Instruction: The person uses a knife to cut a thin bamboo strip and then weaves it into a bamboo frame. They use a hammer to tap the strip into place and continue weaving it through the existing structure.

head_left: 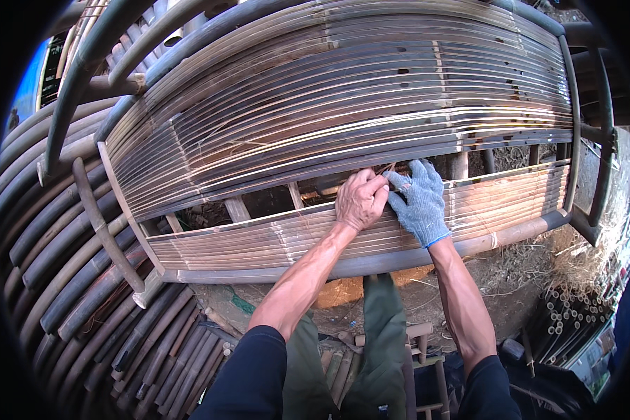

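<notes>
My left hand (361,201) is bare and closed, its fingers curled down at the edge of the near band of bamboo slats (252,242). Right beside it, my right hand (419,201) wears a blue-grey knit glove, its fingers bent over the same edge and its thumb pointing towards the left hand. Thin brown strands (392,167) show between the two hands; whatever the fingertips pinch is hidden. Both hands rest at a long gap in a bamboo bench frame. Beyond the gap spreads the wide far panel of thin slats (294,119).
Crosspieces (237,209) bridge the gap. A thick bamboo rail (371,264) borders the near side. Stacked dark bamboo poles (84,280) fill the left, with shorter lengths (171,357) below. At right lie a bundle of thin tubes (567,311) and straw-like shavings (581,262).
</notes>
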`<state>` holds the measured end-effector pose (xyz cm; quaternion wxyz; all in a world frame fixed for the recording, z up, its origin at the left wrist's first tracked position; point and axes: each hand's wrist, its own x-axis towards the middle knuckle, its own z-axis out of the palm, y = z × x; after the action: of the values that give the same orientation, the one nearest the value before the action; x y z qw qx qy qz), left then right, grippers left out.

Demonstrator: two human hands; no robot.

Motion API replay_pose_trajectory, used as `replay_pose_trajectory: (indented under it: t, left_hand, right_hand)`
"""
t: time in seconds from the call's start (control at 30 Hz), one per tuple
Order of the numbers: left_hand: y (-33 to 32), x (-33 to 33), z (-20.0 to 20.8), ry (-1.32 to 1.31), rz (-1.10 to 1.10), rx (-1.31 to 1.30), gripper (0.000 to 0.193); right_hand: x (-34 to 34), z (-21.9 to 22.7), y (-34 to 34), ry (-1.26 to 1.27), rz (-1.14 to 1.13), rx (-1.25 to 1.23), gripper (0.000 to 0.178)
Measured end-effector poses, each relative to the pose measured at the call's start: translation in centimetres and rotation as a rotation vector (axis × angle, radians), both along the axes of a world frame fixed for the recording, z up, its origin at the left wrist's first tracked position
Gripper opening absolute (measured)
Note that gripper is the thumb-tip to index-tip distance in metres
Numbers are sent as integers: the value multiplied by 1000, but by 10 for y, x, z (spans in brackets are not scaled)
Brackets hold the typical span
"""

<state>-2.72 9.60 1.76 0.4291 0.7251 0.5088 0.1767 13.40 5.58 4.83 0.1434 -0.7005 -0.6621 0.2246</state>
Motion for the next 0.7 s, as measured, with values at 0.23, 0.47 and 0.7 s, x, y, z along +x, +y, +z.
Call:
replay_pose_trajectory:
  t: [0.23, 0.47, 0.7]
  left_hand:
    - [1, -3, -2, -51, -56, -18, 13]
    - [6, 0, 6, 90, -35, -228, 27]
    - [13, 1, -12, 57, 91, -388, 48]
  right_hand:
    - [18, 31, -20, 383, -141, -98, 15]
    - [120, 169, -201, 451, -582, -304, 19]
    - [268, 303, -449, -101, -837, -809, 28]
